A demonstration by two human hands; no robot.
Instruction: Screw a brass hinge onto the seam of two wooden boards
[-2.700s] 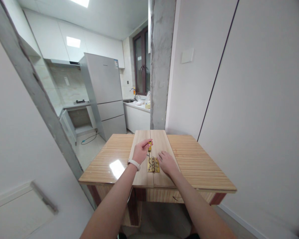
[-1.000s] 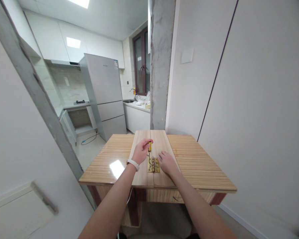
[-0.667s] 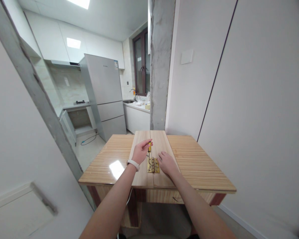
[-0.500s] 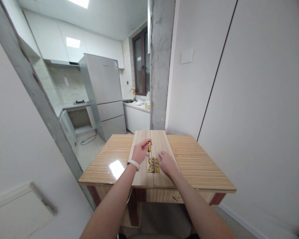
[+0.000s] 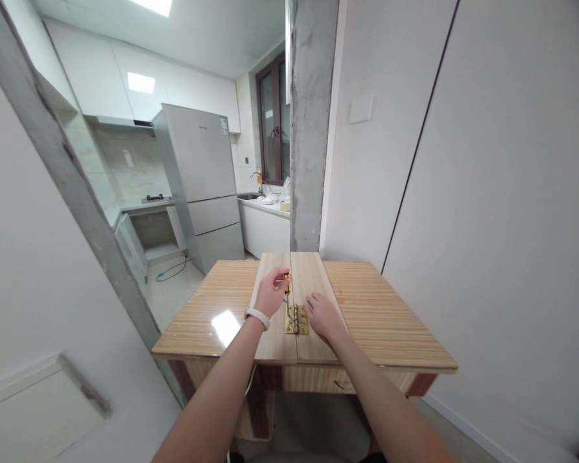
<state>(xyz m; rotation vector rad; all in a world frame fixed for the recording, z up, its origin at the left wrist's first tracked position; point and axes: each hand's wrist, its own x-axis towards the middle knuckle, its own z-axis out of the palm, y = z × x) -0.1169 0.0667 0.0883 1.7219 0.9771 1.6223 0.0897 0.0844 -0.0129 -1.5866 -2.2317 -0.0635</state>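
My left hand [image 5: 272, 290] is closed around the yellow and black handle of a screwdriver [image 5: 287, 281], which stands upright. The screwdriver's shaft points down at the upper left part of a brass hinge [image 5: 296, 325]. The hinge lies unfolded across the seam between two pale wooden boards [image 5: 276, 341], with screws in its leaves. My right hand [image 5: 321, 313] rests on the right board with its fingers stretched toward the hinge, the fingertips at its upper right edge. Its thumb is hard to see. Where the screwdriver's tip meets the hinge is too small to tell.
The boards lie on a striped wooden table [image 5: 386, 321] with a drawer [image 5: 345, 384] below its front edge. Beyond stand a grey refrigerator [image 5: 210, 161], a kitchen counter with a sink [image 5: 248, 195], and a rough grey door frame [image 5: 311, 128]. A white wall [image 5: 502, 193] is on the right.
My left hand and the top of the screwdriver have shifted slightly to the left, and the fingers on the handle have moved. My right hand and the hinge stay in place.
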